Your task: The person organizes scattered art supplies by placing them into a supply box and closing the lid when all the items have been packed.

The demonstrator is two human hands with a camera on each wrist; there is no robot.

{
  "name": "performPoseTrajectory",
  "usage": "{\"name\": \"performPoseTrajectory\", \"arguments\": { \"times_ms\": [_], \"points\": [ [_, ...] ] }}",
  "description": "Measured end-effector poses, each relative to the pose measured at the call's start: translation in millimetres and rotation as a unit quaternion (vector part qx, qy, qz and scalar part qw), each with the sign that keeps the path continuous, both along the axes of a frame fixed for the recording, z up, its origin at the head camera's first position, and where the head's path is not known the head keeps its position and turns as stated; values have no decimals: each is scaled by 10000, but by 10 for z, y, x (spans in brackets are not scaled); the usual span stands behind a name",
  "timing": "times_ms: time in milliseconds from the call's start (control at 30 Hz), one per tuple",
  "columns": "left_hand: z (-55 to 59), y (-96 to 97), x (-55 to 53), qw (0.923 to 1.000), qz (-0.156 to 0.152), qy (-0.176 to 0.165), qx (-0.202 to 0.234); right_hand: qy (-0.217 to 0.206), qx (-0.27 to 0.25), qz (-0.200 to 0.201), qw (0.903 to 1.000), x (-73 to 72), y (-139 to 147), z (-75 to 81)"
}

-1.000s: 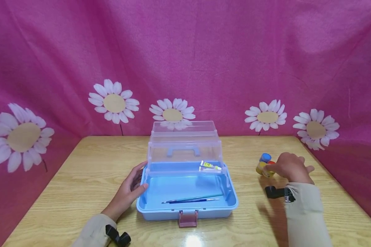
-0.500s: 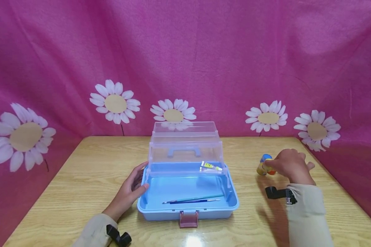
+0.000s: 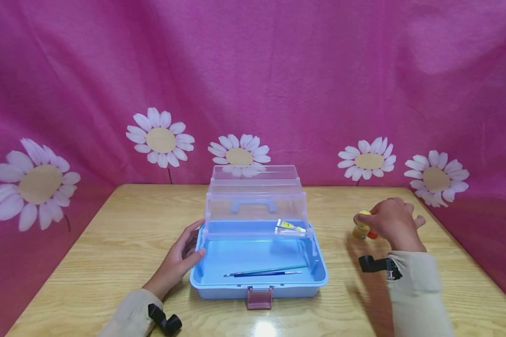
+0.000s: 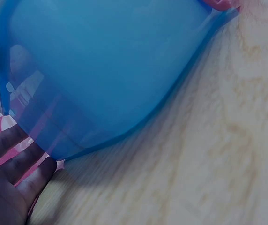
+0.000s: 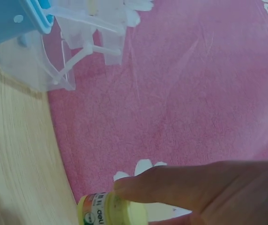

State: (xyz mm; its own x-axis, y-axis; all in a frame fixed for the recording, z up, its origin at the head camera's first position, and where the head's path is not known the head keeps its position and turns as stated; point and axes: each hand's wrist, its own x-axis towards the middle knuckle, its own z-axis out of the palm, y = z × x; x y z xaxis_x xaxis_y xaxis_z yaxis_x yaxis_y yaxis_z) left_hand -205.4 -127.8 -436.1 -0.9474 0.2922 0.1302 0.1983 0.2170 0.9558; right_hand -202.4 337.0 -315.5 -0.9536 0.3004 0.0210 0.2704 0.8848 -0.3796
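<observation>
An open light-blue storage box (image 3: 253,291) with a clear tiered lid stands in the middle of the table. My left hand (image 3: 179,260) holds its left side, thumb over the rim and fingers along the outer wall; in the left wrist view those fingers (image 4: 17,159) lie against the blue side. To the right, my right hand (image 3: 394,224) pinches a small yellow paint jar (image 5: 99,209) with a printed label. A red jar (image 3: 373,234) shows just below that hand. Two paintbrushes (image 3: 265,271) lie inside the box near its front.
A small yellow-and-white tube (image 3: 290,226) lies in a clear tray (image 3: 236,235) of the box. The box's pink latch (image 3: 259,298) hangs down at the front. Behind the wooden table (image 3: 122,224) hangs a magenta cloth (image 3: 278,84) with printed daisies.
My right hand has lifted the yellow jar and moved slightly up and left among the jars. The blue jar has gone out of sight behind it. My left hand stays on the box.
</observation>
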Motion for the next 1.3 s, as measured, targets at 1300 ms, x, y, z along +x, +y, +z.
{"name": "performPoseTrajectory", "arguments": {
  "times_ms": [1300],
  "points": [
    [-36,1,-26,9999,4,-103,115,2057,215,728,9757,-168,-532,44]
  ]
}}
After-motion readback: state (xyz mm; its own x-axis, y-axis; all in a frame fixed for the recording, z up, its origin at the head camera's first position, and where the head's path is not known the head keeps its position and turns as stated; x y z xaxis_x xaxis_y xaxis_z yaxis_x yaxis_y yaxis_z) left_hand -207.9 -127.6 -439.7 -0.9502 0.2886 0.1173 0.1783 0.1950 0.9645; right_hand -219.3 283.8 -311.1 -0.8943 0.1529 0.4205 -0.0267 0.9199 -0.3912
